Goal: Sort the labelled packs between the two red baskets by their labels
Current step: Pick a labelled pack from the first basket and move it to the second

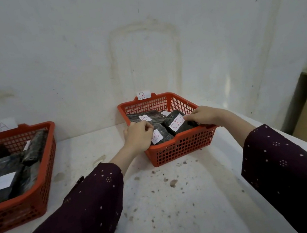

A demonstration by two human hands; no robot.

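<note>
Both hands in basket B (182, 148), near table (183, 203) right edge.
Left hand (138, 137) grip closed, contents unclear; right hand (205, 115) grip clamped on pack (178, 125). Table between the baskets is free.

On the stained white desk (163, 206), both hands reach into the red basket tagged B (182, 148), the left hand (138, 137) over a dark pack labelled B (159, 135) and the right hand (203, 116) touching another B pack (178, 124), while the red basket tagged A (30, 202) sits well apart at left, holding dark packs.
</note>
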